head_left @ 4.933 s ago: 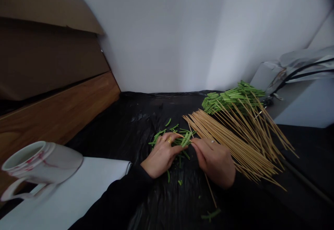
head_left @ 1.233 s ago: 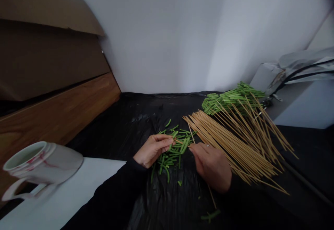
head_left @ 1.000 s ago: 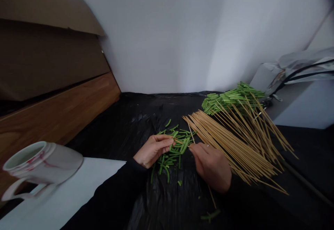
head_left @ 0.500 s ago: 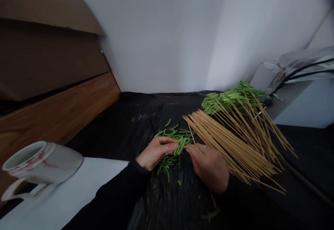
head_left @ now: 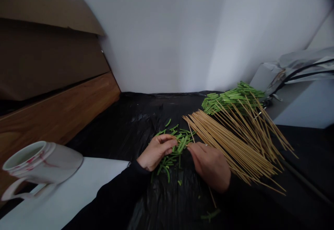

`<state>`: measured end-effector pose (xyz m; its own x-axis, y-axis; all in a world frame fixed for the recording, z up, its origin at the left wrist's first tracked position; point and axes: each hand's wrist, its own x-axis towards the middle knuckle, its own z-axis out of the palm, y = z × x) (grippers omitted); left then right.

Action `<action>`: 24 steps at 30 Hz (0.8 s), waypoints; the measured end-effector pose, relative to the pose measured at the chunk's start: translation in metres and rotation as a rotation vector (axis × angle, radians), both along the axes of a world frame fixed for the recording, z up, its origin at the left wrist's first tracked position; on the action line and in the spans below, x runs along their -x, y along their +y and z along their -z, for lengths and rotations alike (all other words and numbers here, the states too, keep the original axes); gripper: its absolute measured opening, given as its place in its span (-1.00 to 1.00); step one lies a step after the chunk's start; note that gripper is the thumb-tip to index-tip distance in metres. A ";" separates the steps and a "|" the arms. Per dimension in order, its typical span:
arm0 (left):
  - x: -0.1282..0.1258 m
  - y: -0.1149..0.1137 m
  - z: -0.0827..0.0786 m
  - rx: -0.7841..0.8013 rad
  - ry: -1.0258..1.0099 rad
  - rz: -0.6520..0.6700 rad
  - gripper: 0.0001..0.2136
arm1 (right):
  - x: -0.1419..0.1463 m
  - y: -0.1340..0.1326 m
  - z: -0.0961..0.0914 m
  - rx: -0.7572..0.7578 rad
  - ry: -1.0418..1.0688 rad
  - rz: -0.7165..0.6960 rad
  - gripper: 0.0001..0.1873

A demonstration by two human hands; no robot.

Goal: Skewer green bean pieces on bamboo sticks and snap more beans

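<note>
My left hand is closed in a pinch around the left end of a bamboo skewer. Several cut green bean pieces sit side by side across that skewer, between my two hands. My right hand grips the skewer just right of the pieces, its fingers curled and partly hiding the stick. Under and around my left hand, loose green bean pieces are scattered on the black plastic sheet. Another thin skewer passes beneath my right hand.
A spread of bamboo skewers lies to the right. Behind it is a heap of bean-laden skewers. A white mug stands on a white surface at left, near a cardboard box. A white wall closes the back.
My right hand has shifted very slightly to the right, and my left fingertips have moved slightly back from the bean pieces. Both hands keep hold of the skewer.
</note>
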<state>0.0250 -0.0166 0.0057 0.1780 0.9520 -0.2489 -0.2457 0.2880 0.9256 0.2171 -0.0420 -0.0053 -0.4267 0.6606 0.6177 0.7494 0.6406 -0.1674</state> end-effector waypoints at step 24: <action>0.053 0.022 -0.007 -0.649 1.158 -0.147 -0.91 | -0.009 0.008 0.002 -0.020 -0.022 0.072 -0.80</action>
